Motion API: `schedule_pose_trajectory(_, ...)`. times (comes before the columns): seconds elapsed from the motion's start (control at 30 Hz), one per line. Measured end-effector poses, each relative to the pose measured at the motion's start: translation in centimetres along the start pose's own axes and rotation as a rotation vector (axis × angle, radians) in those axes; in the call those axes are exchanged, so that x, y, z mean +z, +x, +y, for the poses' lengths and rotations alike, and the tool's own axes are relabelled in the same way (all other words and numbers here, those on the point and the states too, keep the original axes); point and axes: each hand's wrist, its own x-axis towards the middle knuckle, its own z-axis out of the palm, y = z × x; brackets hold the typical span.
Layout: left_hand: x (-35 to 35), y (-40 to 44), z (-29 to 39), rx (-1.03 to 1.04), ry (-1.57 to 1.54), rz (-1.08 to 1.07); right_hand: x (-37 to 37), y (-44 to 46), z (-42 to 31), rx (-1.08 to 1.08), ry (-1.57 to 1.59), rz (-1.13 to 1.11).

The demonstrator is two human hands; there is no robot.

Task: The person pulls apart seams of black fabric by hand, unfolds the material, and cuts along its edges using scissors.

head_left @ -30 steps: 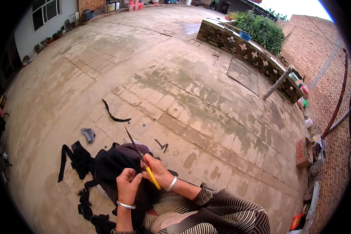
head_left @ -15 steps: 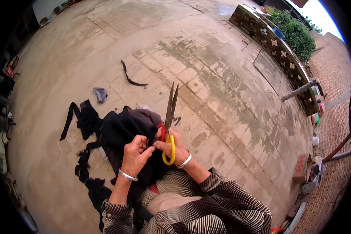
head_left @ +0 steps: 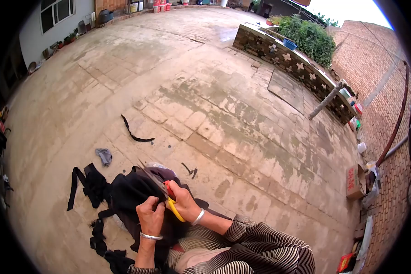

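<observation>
In a paved yard, by a brick wall at right, over black cloth bunched at near left.
In striped clothes cut off at the near edge; with the right hand wrapped around barely parted scissors, and the left hand pinching the black cloth, with fingertips partly hidden and too small to make out.

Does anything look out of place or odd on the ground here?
Somewhat: a thin, curved black strip and a small, crumpled grey cloth lie loose on the pale paved ground, apart from the black fabric bundle at the person's left hand. They may be stray scraps.
</observation>
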Motion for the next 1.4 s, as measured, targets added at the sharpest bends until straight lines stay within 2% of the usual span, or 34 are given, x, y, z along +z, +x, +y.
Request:
schedule_pose_trajectory(0.07,0.0,0.0,-0.1,0.065,0.012,0.025,0.1,0.0,0.3,0.106,0.034,0.012)
schedule_pose_trajectory(0.2,0.5,0.1,-0.3,0.265,0.074,0.059,0.0,0.0,1.2,0.120,0.024,0.001)
schedule_pose_trajectory(0.37,1.0,-0.2,-0.3,0.373,0.166,0.068,-0.2,0.1,1.7,0.203,0.125,-0.013)
schedule_pose_trajectory(0.5,1.3,-1.1,-0.6,0.256,0.057,0.110,-0.1,0.2,0.1,0.155,0.065,0.019)
schedule_pose_trajectory(0.57,1.4,-1.5,-1.2,-0.022,-0.156,0.089,-0.2,0.1,-1.3,0.106,0.022,0.055)
schedule_pose_trajectory(0.7,1.6,-1.8,-1.2,-0.179,-0.413,0.087,0.0,0.0,-0.9,0.103,-0.057,0.037)
schedule_pose_trajectory(0.83,1.5,-1.9,-1.7,-0.214,-0.541,0.075,0.5,-0.2,0.2,0.114,-0.055,0.031)
schedule_pose_trajectory(0.9,1.3,-1.9,-2.3,-0.281,-0.636,0.018,0.8,-0.2,0.7,0.054,-0.037,0.038)
schedule_pose_trajectory(1.1,0.9,-1.8,-1.3,-0.311,-0.702,-0.038,0.4,-0.3,0.4,-0.019,-0.068,0.028)
schedule_pose_trajectory(1.33,0.6,-1.9,-1.4,-0.319,-0.646,-0.060,-0.3,-0.8,0.4,-0.114,-0.108,-0.011)
schedule_pose_trajectory(1.4,0.0,-1.9,-0.6,-0.225,-0.537,-0.036,-0.4,-0.8,-0.6,-0.046,0.003,0.006)
